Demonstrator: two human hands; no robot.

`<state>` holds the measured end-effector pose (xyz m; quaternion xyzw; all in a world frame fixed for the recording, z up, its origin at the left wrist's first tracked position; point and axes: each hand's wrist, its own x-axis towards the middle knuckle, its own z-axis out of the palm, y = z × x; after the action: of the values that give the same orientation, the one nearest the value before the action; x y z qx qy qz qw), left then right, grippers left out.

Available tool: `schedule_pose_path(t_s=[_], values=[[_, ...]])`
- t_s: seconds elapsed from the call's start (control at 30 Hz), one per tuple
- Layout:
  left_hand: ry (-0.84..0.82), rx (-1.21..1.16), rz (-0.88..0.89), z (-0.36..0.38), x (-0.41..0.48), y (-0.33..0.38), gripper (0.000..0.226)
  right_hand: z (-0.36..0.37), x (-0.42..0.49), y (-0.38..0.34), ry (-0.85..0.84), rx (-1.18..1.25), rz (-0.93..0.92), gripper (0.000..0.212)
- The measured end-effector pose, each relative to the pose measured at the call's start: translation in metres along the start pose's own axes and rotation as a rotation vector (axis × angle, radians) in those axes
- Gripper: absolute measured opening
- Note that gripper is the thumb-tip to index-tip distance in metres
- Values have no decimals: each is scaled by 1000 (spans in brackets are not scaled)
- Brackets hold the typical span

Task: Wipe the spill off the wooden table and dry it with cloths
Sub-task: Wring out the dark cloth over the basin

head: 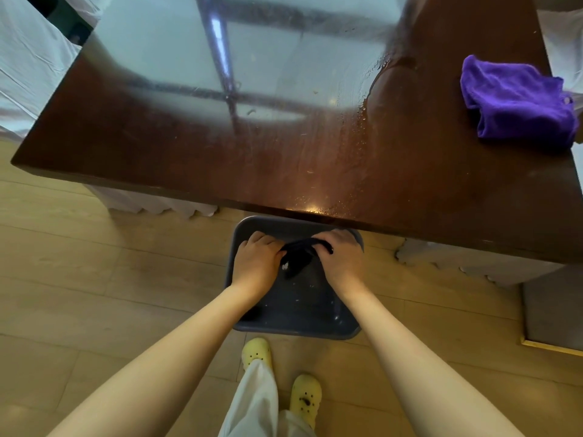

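A dark cloth (299, 252) is gripped between the left hand (257, 263) and the right hand (339, 258) – fingers curled tight around its twisted ends – above a grey basin (315, 313) set on the floor by the table's near edge. Droplets (362, 102) are seen on the wooden table (189, 159), and a crumpled purple cloth (517, 99) lies at its right edge.

Worktop (220, 159): upper frame.
Folded cloth (517, 100): on the worktop, upper right.
Basin (296, 310): on the floor, centre, below the worktop's near edge.
Wrung cloth (299, 252): over the basin.
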<state>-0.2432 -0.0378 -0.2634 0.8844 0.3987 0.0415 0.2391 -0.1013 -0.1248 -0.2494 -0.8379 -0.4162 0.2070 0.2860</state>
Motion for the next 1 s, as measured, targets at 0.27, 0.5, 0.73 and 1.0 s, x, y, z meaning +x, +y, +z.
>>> schedule_pose_path(t_s=[0.27,0.5,0.73,1.0], values=[[3,23,39,-7,-2,2,30,-5,-1,-1,-28,60,-7,15],[25,-209,6,-6,-8,0,33,-18,-10,-15,11,265,-54,14],[102,-574,-65,-7,-26,15,44,-41,-17,-33,-229,413,-72,12],[134,-648,-258,-3,-35,35,26,-83,-18,-54,-320,371,-171,11]])
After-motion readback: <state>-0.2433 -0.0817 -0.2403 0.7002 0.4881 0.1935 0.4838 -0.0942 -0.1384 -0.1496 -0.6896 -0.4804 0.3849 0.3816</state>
